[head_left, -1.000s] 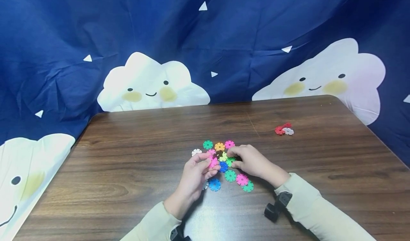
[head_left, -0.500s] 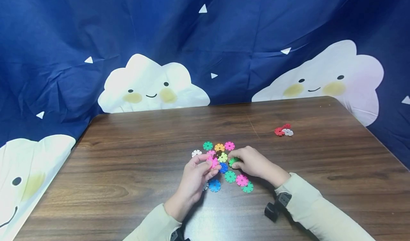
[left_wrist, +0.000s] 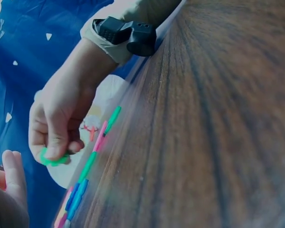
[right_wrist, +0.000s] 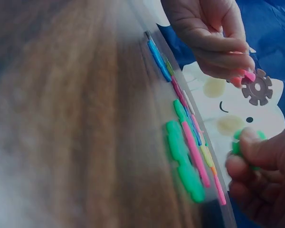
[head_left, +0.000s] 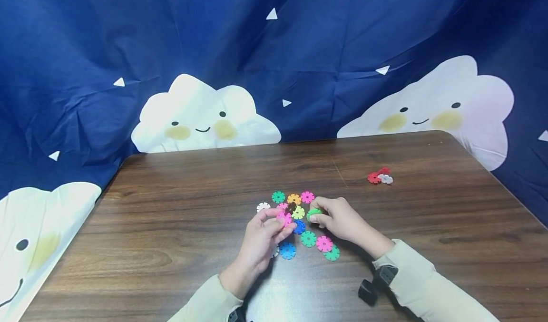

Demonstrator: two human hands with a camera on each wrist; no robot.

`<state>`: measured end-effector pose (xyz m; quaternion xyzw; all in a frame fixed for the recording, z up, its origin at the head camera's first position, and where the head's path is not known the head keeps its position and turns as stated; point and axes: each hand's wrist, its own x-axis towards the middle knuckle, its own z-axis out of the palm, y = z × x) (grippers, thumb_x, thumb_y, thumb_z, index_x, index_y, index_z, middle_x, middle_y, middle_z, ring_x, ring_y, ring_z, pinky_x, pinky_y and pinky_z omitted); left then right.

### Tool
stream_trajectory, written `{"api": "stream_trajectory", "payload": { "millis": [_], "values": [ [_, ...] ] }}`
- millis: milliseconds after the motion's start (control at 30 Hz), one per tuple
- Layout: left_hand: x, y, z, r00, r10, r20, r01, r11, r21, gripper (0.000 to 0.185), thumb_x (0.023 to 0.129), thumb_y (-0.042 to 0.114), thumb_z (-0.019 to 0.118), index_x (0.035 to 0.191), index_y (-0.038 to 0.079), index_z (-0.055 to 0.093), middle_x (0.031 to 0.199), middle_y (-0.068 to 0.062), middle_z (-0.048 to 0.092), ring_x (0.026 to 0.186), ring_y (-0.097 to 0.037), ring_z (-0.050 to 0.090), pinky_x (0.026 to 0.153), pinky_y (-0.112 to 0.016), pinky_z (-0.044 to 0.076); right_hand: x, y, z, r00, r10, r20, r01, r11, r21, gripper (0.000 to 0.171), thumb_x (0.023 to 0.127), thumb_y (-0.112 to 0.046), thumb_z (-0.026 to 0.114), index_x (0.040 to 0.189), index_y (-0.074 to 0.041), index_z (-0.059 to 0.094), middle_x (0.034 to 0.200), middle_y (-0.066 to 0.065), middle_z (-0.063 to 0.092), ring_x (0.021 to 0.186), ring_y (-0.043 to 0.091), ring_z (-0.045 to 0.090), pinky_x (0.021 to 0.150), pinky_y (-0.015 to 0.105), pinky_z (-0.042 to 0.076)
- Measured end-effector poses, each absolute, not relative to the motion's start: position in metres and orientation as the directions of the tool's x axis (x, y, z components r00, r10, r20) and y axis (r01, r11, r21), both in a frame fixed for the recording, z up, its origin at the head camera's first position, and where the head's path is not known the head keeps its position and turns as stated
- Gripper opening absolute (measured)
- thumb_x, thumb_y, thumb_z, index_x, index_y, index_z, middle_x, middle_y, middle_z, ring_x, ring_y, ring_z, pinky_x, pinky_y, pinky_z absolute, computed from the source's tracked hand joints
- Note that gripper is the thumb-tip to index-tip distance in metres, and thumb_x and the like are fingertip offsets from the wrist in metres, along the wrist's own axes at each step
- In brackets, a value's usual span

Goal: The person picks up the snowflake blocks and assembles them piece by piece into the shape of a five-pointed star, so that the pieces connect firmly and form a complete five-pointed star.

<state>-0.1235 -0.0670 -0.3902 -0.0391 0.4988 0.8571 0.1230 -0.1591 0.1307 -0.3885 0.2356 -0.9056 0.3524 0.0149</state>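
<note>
My left hand [head_left: 261,236] pinches a pink notched plastic disc [head_left: 283,219]. A dark brown disc [right_wrist: 257,87] joins it at an angle and stands out beyond the fingertips. Just to the right, my right hand [head_left: 342,221] pinches a bright green notched disc [head_left: 314,214] between thumb and fingers. In the left wrist view this green disc [left_wrist: 53,159] shows clear above the tabletop. Beneath and around both hands lie more such discs, among them a yellow disc [head_left: 298,212], a dark blue disc [head_left: 299,227] and an orange disc [head_left: 294,199].
Toward the back right of the wooden table [head_left: 180,208] lie a red disc [head_left: 374,178] and a white disc [head_left: 385,179], partly overlapping. Nearer the front are a blue disc [head_left: 288,250] and a pink disc [head_left: 324,243]. A blue cloud-print cloth [head_left: 308,36] hangs behind.
My right hand has picked the green disc up from the others and drawn it slightly right. My left hand keeps its pinch on the pink disc, almost in place.
</note>
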Motion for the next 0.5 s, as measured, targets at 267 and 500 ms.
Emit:
{"api": "stream_trajectory", "payload": {
  "millis": [267,500],
  "values": [
    [-0.124,-0.062,-0.391,-0.972,0.158,-0.173,-0.229,-0.481,0.846,0.022,0.088,-0.009,0.049,0.109,-0.007,0.044,0.081,-0.004,0.06,0.076,-0.014,0.067,0.082,-0.029,0.053,-0.154,0.125,-0.391,-0.859,-0.359,0.366,-0.508,0.507,-0.696,0.011,0.081,-0.01,0.069,0.079,-0.014,0.059,0.059,-0.009,0.06,0.056,0.0,0.057,0.059,0.022,0.05],
    [-0.124,-0.057,-0.39,-0.976,0.146,-0.165,-0.215,-0.484,0.848,0.025,0.089,-0.008,0.049,0.112,-0.009,0.041,0.081,-0.005,0.061,0.075,-0.014,0.067,0.082,-0.028,0.053,-0.152,0.119,-0.395,-0.798,-0.366,0.478,-0.599,0.407,-0.69,0.008,0.083,-0.003,0.065,0.083,-0.01,0.062,0.063,-0.005,0.064,0.06,0.002,0.06,0.057,0.022,0.053]
  ]
}}
